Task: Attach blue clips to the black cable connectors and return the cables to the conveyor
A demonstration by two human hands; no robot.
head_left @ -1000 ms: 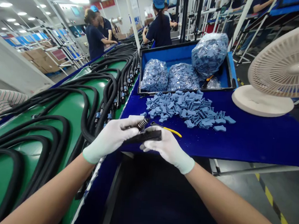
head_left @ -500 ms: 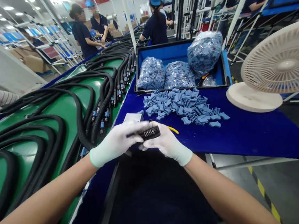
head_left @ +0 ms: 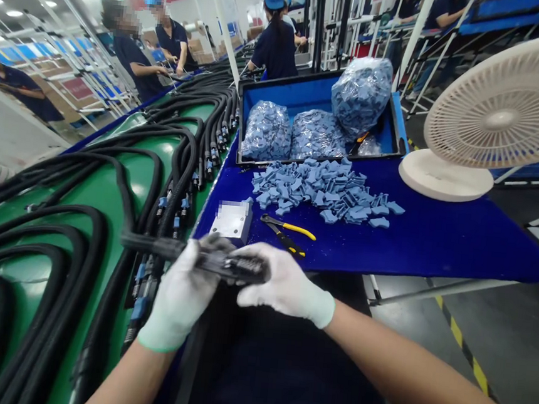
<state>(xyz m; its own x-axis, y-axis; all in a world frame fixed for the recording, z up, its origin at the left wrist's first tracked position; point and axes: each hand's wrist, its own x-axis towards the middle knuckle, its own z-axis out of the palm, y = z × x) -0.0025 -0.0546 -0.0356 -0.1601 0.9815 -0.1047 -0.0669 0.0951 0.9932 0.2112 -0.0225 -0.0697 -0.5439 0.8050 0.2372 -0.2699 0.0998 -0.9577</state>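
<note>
Over the near edge of the blue desk, toward its left, sits the end of a black hose; should the length leading left drag, it could twist in the grasp; the left hand wraps around the hose, the right hand curls about the blurred black connector; a slack grip there could drop it.
</note>
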